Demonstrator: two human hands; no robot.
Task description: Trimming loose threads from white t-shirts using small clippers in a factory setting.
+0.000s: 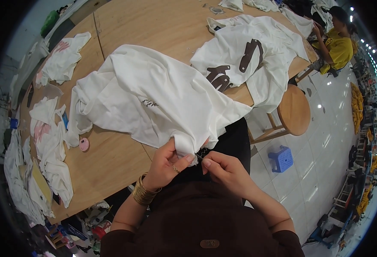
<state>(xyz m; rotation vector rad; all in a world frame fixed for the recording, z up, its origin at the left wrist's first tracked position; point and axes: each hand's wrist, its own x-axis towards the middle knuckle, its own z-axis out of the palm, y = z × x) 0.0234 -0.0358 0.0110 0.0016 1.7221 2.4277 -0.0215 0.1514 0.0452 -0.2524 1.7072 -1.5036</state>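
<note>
Tabletop (pixel 133 25) of pale wood spreads before you, and your white garment (pixel 154 81) lies bunched across it, spilling over the near edge to where your hands work. To its right, a printed garment (pixel 276 49), white with dark brown shapes, covers the tabletop toward the right corner and drapes over the near edge. White cloth pieces (pixel 47 128) with pinkish patches are strewn along the left edge. A wooden stool (pixel 295 112) stands just off the near edge toward the right corner, with a smaller blue stool (pixel 282 159) near it.

Your left hand (pixel 167 165), wearing gold bangles (pixel 143 192) at the wrist, has its grip closed on the gathered end of the white garment, the thumb pressing the cloth from your side. Your right hand (pixel 226 169) is just beside it, its grip narrowed to a pinch of thumb and forefinger around a thin dark tool (pixel 198 156). That tool points at the cloth by your left thumb; you cannot tell from here whether its tip touches. A small pink disc (pixel 84 144) rests left of the white garment, nearer the left edge.
</note>
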